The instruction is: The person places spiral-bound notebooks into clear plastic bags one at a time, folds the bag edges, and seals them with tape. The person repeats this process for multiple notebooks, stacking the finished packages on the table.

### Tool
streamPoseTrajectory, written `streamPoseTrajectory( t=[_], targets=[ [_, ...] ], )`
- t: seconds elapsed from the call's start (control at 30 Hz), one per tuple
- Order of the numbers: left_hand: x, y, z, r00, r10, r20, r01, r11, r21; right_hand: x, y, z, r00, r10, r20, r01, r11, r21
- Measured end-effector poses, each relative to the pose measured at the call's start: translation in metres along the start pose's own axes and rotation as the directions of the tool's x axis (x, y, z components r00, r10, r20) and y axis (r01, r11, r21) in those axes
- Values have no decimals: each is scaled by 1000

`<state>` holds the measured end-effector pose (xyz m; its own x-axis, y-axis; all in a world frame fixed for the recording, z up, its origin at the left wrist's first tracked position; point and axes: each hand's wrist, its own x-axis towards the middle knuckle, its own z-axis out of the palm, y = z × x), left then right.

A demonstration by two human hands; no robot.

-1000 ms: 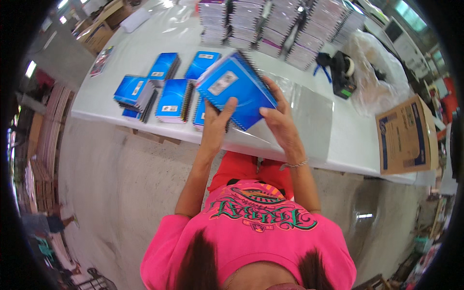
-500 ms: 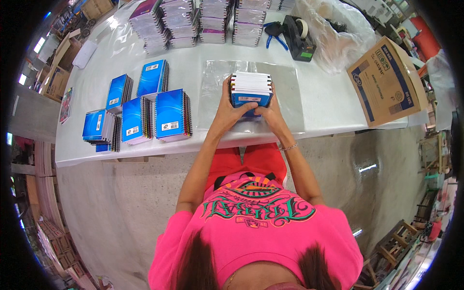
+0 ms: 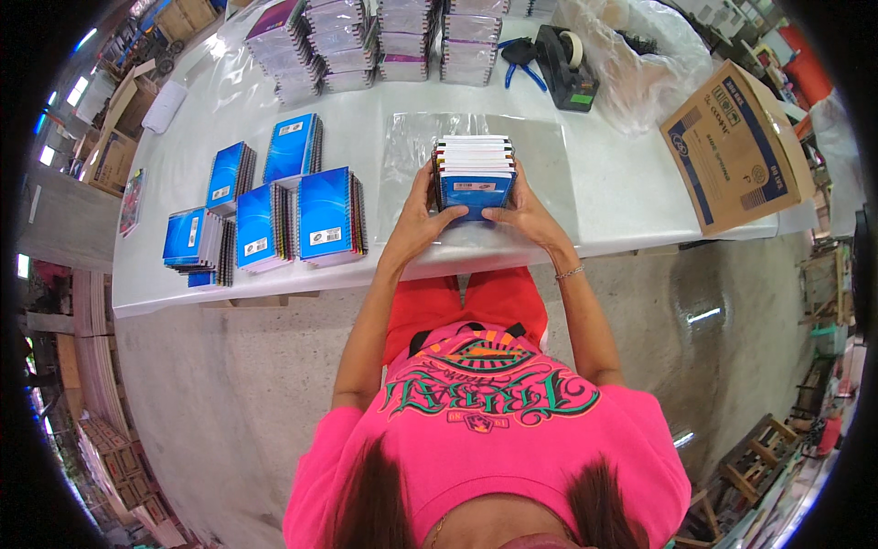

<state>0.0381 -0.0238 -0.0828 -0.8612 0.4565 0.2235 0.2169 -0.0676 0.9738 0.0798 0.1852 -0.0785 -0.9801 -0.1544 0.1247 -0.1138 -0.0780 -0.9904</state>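
Note:
Between my two hands a stack of spiral notebooks (image 3: pixel 475 186) stands on edge, white page edges upward and a blue cover facing me. My left hand (image 3: pixel 422 220) grips its left side, thumb against the blue cover. On the opposite side my right hand (image 3: pixel 529 215) presses in the same way, its thumb low on the cover. Beneath the stack lies a clear plastic bag (image 3: pixel 544 169), flat on the white table (image 3: pixel 366 119). The fingers behind the stack are partly hidden.
Several piles of blue spiral notebooks (image 3: pixel 329 210) lie to the left. Wrapped notebook stacks (image 3: pixel 402 41) line the back. Blue-handled pliers (image 3: pixel 521 64), a tape dispenser (image 3: pixel 565 69), crumpled plastic (image 3: pixel 631 73) and a cardboard box (image 3: pixel 732 151) occupy the far right.
My thumbs have moved apart and outward on the blue cover, where they nearly met before. Both hands remain at the sides of the stack, which has barely shifted.

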Motion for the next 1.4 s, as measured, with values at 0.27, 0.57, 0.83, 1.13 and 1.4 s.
streamPoseTrajectory(
  t=[0.27,0.57,0.83,1.13,1.4],
  targets=[
    [3,4,-3,1000,11,-6,-11,999,41,-6,2,3,989,-105,-106,107,994,13],
    [45,54,-5,888,-449,100,454,890,-45,10,-45,-5,936,274,-221,-242,957,163],
    [62,36,-4,805,-573,155,564,820,100,14,-35,-7,916,326,-235,-324,945,47],
    [58,22,-3,847,-522,105,510,852,118,9,-26,-5,930,273,-245,-283,959,-4],
    [64,13,-8,869,-487,93,458,860,223,15,-2,-15,936,186,-297,-270,923,-273]
  ],
)
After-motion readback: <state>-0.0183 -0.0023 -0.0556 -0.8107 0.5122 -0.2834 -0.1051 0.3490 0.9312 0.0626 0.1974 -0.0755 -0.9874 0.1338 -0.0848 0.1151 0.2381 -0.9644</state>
